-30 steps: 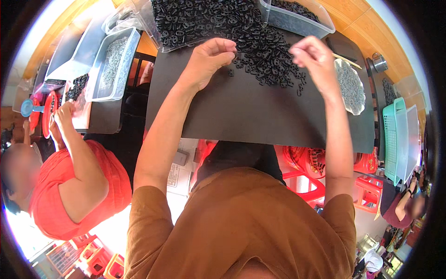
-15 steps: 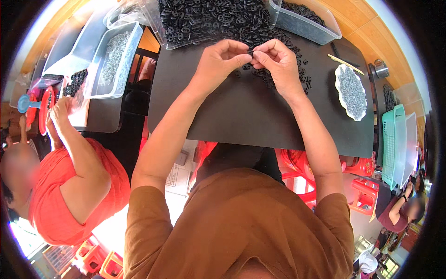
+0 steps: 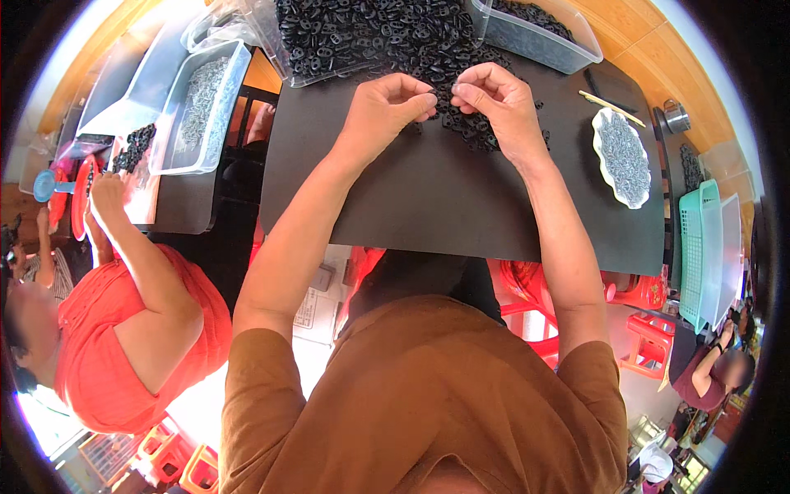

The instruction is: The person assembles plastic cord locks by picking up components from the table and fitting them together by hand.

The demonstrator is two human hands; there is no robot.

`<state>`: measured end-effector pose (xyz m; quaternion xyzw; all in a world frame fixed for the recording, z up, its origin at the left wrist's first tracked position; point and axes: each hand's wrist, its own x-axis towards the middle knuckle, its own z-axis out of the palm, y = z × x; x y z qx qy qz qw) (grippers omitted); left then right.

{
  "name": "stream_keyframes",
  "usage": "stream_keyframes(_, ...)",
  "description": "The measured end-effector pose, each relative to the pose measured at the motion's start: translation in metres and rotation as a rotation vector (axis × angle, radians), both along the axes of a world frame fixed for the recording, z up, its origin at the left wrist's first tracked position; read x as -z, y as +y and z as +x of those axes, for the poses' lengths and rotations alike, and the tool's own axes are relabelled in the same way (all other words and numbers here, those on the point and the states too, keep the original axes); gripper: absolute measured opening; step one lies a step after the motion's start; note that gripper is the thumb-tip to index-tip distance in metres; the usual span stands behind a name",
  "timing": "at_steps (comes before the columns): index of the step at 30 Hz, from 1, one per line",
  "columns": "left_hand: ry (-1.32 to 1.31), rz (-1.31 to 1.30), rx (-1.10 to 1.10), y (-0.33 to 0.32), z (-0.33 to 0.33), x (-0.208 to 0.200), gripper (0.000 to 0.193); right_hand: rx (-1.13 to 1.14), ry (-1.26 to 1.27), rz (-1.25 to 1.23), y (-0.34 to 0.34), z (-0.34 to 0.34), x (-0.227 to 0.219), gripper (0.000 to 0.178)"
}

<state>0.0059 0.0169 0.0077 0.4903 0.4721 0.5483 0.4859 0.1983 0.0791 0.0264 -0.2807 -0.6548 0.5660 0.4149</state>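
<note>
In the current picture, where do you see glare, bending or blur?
Head view: white glare on the floor at lower left; head view: the green basket looks bent near the picture's dark right rim; head view: left hand and right hand fairly sharp, red-shirted co-worker's head blurred.

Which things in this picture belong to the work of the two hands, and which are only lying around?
Seemingly in use:
loose black pieces by the left hand and right hand
clear tray of black pieces
scalloped dish of grey bits, probably

Seemingly just lying about:
wooden sticks
metal cup
turquoise basket
</note>
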Motion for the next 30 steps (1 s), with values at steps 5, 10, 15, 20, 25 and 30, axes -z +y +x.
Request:
stream_keyframes(5,0.055,0.007,0.023,0.002,-0.001,0.004,0.009,-0.052,-0.074,0.044,0.0,0.001,0.001,0.008)
stream_keyframes(10,0.09,-0.005,0.023,0.0,0.0,0.001,0.01,-0.089,-0.101,0.039,-0.001,-0.001,0.001,0.008)
stream_keyframes(15,0.092,0.04,0.005,0.0,0.0,0.002,0.017,-0.08,-0.137,0.062,-0.004,-0.003,0.0,0.006)
stream_keyframes(20,0.069,0.04,0.015,0.0,0.0,0.003,0.017,-0.089,-0.193,0.076,-0.004,-0.004,0.0,0.005)
stream_keyframes(25,0.115,0.052,0.001,-0.001,0.004,0.005,0.017,-0.037,-0.375,0.208,-0.01,-0.006,-0.001,0.009)
stream_keyframes(30,0.157,0.07,-0.051,-0.001,0.005,0.002,0.015,-0.05,-0.278,0.102,-0.008,-0.007,0.001,0.007)
